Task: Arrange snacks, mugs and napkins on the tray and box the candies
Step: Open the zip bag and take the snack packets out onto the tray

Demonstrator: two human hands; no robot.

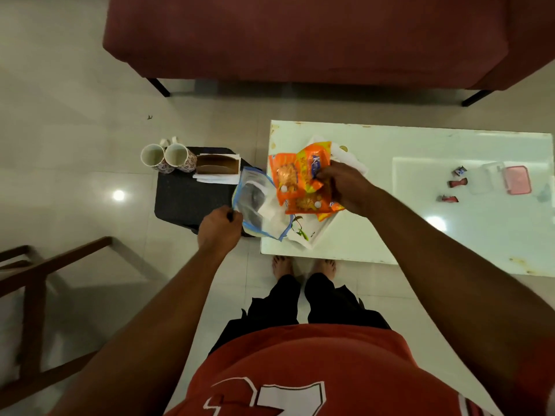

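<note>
Right hand clamped on orange snack packs, bunched over the worktop edge. Left hand pinching the clear bag just left of them. Packs' long axis running away from the body; tray well to the right, so right hand nearer.

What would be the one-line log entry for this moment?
left hand: holds clear bag | right hand: holds orange packets | mugs: on stool | candies: unboxed

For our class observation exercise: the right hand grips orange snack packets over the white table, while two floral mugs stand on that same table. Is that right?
One detail is wrong. The head view shows the two floral mugs standing on the dark stool beside the white table. The right hand does grip the orange snack packets.
</note>
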